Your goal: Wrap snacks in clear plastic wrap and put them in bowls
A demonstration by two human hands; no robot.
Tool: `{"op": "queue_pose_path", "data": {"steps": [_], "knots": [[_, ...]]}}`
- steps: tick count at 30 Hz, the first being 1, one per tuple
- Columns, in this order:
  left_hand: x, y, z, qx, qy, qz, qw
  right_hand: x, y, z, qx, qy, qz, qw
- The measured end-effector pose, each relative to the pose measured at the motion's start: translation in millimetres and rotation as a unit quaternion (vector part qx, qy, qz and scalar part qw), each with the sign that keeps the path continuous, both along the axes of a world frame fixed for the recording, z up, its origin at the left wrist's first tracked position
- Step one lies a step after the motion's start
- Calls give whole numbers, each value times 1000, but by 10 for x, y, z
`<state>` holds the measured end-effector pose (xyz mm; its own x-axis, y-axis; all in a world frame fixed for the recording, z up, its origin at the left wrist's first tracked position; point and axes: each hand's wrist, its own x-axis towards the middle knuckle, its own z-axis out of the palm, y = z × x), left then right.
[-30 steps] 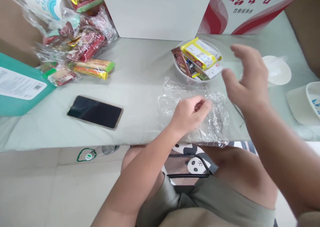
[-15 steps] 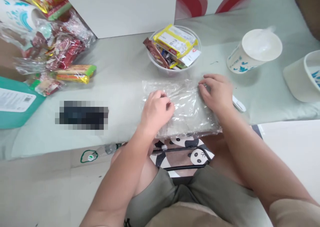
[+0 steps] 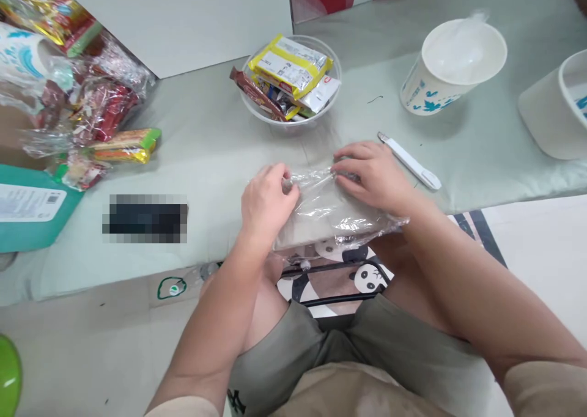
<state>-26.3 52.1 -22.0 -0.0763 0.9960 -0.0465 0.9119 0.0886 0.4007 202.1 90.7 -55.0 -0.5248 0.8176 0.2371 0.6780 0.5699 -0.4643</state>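
A clear plastic bag (image 3: 316, 212) lies crinkled along the table's front edge, part of it hanging over. My left hand (image 3: 268, 200) has its fingers curled and closed on the bag's left side. On the upper right side, my right hand (image 3: 367, 172) grips the film between thumb and fingers, and the plastic is drawn up in folds between both hands. Just beyond my right hand rests a white utility knife (image 3: 409, 160). Ahead stands a clear plastic bowl (image 3: 338, 77) holding several packaged snacks, a yellow-and-white packet (image 3: 291, 65) on top.
Two paper cups stand at right: one patterned cup (image 3: 426, 96) with plastic inside, another (image 3: 545, 117) near the frame edge. At left are a blurred dark object (image 3: 147, 219), wrapped snacks (image 3: 123, 145) and a teal container (image 3: 46, 233). A white panel (image 3: 192, 19) rises behind.
Both hands have closed on the bag, and its top edge is pulled toward me and gathered. My right hand has moved left, leaving the utility knife fully in sight. The view has shifted slightly.
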Motion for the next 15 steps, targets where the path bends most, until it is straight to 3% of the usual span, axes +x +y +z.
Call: {"op": "queue_pose_path", "data": {"steps": [3, 5, 7, 9, 12, 15], "knots": [[37, -6, -21, 112, 20, -35, 993, -36, 9, 42, 11, 42, -9, 999], [39, 12, -30, 159, 3, -89, 983, -72, -7, 94, 23, 76, 25, 997], [22, 47, -41, 145, -46, -153, 976, -106, -34, 140, 36, 104, 66, 992], [-8, 84, -52, 97, -94, -179, 975, -128, -56, 160, 52, 124, 70, 988], [-50, 108, -55, 54, -137, -169, 975, -134, -60, 139, 60, 141, -4, 988], [-75, 96, -33, 24, -164, -192, 967, -122, -40, 104, 10, 156, -95, 983]]}}
